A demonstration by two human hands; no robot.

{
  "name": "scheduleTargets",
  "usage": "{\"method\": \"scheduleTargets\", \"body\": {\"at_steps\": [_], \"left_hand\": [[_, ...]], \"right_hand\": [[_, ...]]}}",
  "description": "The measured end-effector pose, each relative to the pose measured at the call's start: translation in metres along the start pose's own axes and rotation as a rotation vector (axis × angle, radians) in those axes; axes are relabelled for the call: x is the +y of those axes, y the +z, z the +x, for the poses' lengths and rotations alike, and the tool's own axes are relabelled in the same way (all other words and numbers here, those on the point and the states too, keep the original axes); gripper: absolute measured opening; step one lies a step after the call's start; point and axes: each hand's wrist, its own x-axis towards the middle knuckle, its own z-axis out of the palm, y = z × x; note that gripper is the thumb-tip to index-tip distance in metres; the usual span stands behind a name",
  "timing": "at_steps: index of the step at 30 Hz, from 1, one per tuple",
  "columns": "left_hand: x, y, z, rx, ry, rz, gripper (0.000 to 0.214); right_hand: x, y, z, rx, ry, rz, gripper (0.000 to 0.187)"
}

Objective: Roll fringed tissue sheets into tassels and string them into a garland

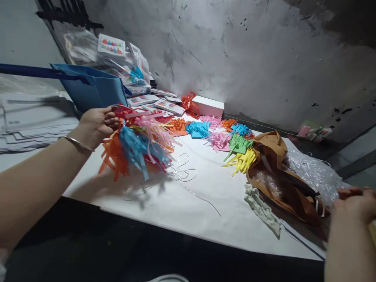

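Note:
My left hand (95, 125), with a thin bangle on the wrist, is closed on a bunch of paper tassels (138, 143) in orange, blue, pink and red, held just above the white table (188, 203). A thin white string (183, 172) trails from the bunch onto the table. At the right edge, my right hand (357, 203) is closed beside a clear plastic bag (314, 174) and a brown bag (279, 172); what it holds is hidden.
Loose tassels in blue (198, 129), pink (219, 141), green (239, 144) and yellow (242, 161) lie mid-table. A blue bag (96, 88), packaged sets (169, 105) and a white box (208, 105) stand at the back by the grey wall. A crumpled cloth (261, 209) lies near the front.

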Motion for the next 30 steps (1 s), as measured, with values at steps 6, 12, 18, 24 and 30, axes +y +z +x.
{"method": "scheduleTargets", "body": {"at_steps": [6,12,18,24,30], "left_hand": [[-0.038,0.029,-0.022,-0.291,-0.073,0.299,0.015],[-0.072,0.066,-0.054,-0.778,-0.014,0.694,0.034],[-0.094,0.084,-0.073,-1.067,0.233,1.016,0.034],[-0.103,0.081,-0.077,-0.975,0.36,1.034,0.026],[-0.114,0.034,-0.046,-0.698,0.27,1.026,0.045]], "right_hand": [[0.029,0.054,-0.085,-0.603,0.085,-0.256,0.02],[0.071,0.143,-0.173,-0.977,-0.074,-0.446,0.024],[0.011,0.198,-0.21,-1.241,-0.233,-0.315,0.041],[-0.025,0.228,-0.215,-1.495,-0.191,-0.217,0.032],[-0.018,0.235,-0.171,-1.324,-0.075,-0.152,0.037]]}}
